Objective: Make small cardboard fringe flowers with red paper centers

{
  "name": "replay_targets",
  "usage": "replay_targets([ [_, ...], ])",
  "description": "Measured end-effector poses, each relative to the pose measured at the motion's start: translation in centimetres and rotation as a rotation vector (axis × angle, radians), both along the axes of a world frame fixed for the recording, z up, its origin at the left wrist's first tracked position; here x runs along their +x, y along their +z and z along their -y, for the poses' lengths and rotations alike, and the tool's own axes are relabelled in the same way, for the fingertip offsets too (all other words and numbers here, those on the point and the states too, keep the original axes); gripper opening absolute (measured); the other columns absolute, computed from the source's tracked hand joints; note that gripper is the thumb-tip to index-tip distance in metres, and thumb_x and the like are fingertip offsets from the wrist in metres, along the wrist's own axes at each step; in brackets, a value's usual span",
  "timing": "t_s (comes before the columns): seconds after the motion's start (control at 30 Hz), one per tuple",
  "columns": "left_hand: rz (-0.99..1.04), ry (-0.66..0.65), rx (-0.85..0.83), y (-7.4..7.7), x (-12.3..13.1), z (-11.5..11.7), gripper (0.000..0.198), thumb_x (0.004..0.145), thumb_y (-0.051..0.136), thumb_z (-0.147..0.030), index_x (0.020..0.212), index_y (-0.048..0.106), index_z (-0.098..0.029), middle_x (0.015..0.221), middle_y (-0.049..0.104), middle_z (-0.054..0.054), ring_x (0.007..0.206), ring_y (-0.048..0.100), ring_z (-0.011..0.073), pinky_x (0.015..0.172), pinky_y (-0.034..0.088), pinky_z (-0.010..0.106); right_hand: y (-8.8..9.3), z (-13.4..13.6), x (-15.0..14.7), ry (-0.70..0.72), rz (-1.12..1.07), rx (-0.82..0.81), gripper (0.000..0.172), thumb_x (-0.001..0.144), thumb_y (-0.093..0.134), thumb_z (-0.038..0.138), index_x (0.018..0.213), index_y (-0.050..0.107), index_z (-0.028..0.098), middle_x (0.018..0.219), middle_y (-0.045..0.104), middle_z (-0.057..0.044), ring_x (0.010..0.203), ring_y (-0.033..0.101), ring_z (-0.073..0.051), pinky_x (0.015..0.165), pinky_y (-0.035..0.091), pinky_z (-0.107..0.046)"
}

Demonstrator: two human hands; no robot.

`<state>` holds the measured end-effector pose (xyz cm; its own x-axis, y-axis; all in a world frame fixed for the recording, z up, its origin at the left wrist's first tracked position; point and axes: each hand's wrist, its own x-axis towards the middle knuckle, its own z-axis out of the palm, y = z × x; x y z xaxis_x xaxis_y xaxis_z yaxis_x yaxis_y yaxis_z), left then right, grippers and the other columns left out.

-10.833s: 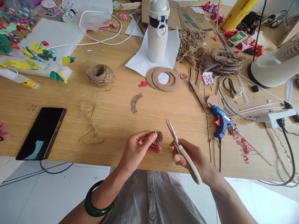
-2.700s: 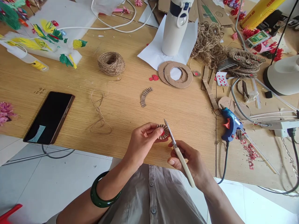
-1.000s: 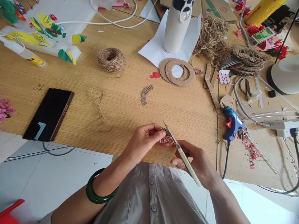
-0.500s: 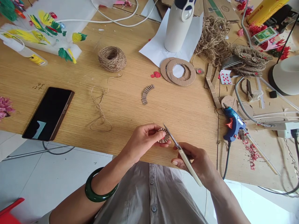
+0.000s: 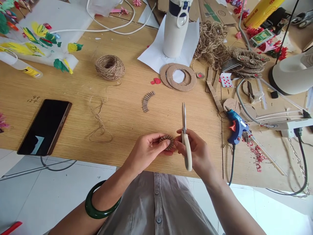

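Far left, a plastic squeeze bottle (image 5: 21, 67) lies on its side on the table (image 5: 122, 153); its contents don't show. Your left grip (image 5: 146, 152) is closed, thumb and fingers pinching a fluted cardboard rosette (image 5: 167, 142) just above the table's front edge. A flat, even pinch looks right for holding those pleats steady. Upright white flask (image 5: 173, 39) stands on paper (image 5: 149, 58), closed, contents hidden. Your right grip (image 5: 197, 153) is closed on the cream handle of the scissors (image 5: 184, 119), blades shut, pointing up, just beside the rosette.
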<state>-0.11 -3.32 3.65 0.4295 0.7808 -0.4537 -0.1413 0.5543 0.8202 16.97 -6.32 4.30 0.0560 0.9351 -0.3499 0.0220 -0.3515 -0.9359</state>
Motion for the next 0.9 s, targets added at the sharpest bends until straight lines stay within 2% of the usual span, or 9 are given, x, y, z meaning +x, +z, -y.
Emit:
replay_targets([
  [0.17,0.001,0.046,-0.025,0.0,0.0,0.1,0.027,0.084,0.072,-0.036,0.105,0.077,-0.019,0.103,0.077,0.007,0.093,0.073,0.0218,0.084,0.061,0.033,-0.2,-0.4,-0.3,0.004,0.004,-0.004,0.042,0.075,0.078,0.043,0.103,0.061,0.017,0.069,0.060,0.002,0.067,0.060,-0.015,0.057,0.045,-0.027],
  [0.3,0.094,0.057,-0.073,-0.1,0.2,-0.1,0.033,0.087,0.067,-0.042,0.106,0.077,-0.016,0.112,0.075,0.011,0.103,0.070,0.0265,0.083,0.062,0.037,-0.3,-0.5,-0.6,-0.015,0.019,0.018,0.042,0.074,0.079,0.041,0.104,0.060,0.018,0.080,0.067,-0.003,0.074,0.063,-0.018,0.066,0.050,-0.031],
  [0.43,0.119,0.176,-0.129,-0.2,0.4,-0.1,0.039,0.086,0.066,-0.047,0.106,0.075,-0.015,0.107,0.076,0.012,0.100,0.072,0.0269,0.084,0.061,0.040,-0.7,-0.8,-0.9,-0.114,-0.008,0.043,0.042,0.072,0.080,0.039,0.103,0.060,0.018,0.079,0.068,-0.002,0.068,0.061,-0.016,0.066,0.051,-0.030],
  [0.5,0.081,0.225,-0.088,-0.3,0.7,0.1,0.039,0.085,0.067,-0.047,0.108,0.074,-0.016,0.109,0.076,0.011,0.099,0.072,0.0257,0.087,0.060,0.039,-0.9,-0.9,-1.0,-0.178,-0.007,0.052,0.043,0.073,0.080,0.039,0.105,0.060,0.018,0.076,0.067,-0.001,0.063,0.059,-0.014,0.062,0.050,-0.029],
  [0.6,0.000,0.202,0.003,-0.3,1.2,0.5,0.038,0.081,0.074,-0.041,0.110,0.073,-0.016,0.115,0.074,0.010,0.098,0.071,0.0235,0.087,0.059,0.034,-1.0,-1.1,-1.1,-0.244,-0.008,0.068,0.044,0.074,0.079,0.040,0.107,0.059,0.018,0.074,0.065,0.000,0.063,0.058,-0.014,0.061,0.050,-0.028],
  [0.7,-0.064,0.201,0.058,-0.6,1.8,0.8,0.032,0.079,0.077,-0.037,0.103,0.075,-0.016,0.104,0.077,0.008,0.087,0.072,0.0198,0.080,0.059,0.029,-1.1,-0.9,-1.4,-0.250,-0.059,0.065,0.045,0.074,0.079,0.039,0.107,0.059,0.017,0.074,0.063,0.001,0.065,0.058,-0.014,0.061,0.050,-0.028],
  [0.8,-0.106,0.256,0.084,-0.8,1.9,0.8,0.028,0.080,0.075,-0.040,0.095,0.076,-0.017,0.095,0.077,0.005,0.082,0.070,0.0179,0.077,0.058,0.028,-1.1,-0.4,-1.6,-0.221,-0.123,0.046,0.046,0.072,0.082,0.037,0.107,0.059,0.018,0.077,0.063,0.001,0.067,0.059,-0.014,0.062,0.051,-0.028],
  [0.9,-0.177,0.253,0.128,-0.8,1.6,0.6,0.026,0.081,0.074,-0.042,0.090,0.076,-0.018,0.088,0.076,0.003,0.075,0.068,0.0154,0.073,0.056,0.025,-0.9,-0.1,-1.7,-0.193,-0.165,0.009,0.046,0.071,0.082,0.037,0.106,0.060,0.017,0.077,0.064,0.001,0.064,0.059,-0.013,0.061,0.050,-0.027],
])
